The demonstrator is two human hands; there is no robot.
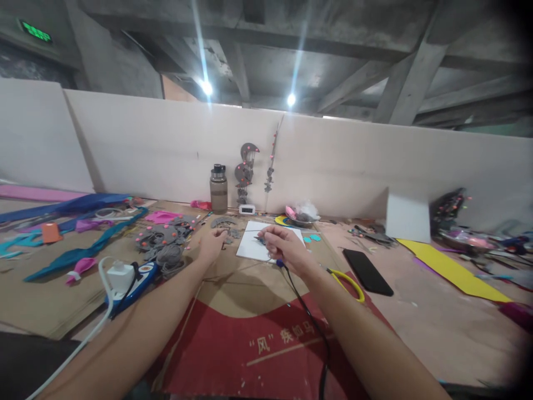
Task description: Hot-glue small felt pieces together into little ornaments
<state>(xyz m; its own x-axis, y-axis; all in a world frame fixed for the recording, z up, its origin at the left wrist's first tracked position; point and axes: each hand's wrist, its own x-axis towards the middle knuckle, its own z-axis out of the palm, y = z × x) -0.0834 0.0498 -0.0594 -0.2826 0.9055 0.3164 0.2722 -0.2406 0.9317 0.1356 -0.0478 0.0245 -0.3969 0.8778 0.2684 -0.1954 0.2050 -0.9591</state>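
My left hand (212,244) is closed, with thumb and forefinger near each other beside small grey felt-like pieces (227,223); whatever it pinches is too small to make out. Over a white sheet (249,246), my right hand (285,244) is curled round a corded tool, mostly hidden by the fingers. Its blue end (280,263) shows under the palm, and a black cord (306,308) runs from there toward me. A small dark tip sticks out by the right fingertips. Yellow-handled scissors (348,283) lie partly behind my right forearm.
Left of me are a blue power strip (135,289) with a white plug and a heap of grey cut pieces (160,238) with pink dots. A bottle (219,191) stands by the partition. A black phone (367,271) and yellow sheet (456,269) lie right.
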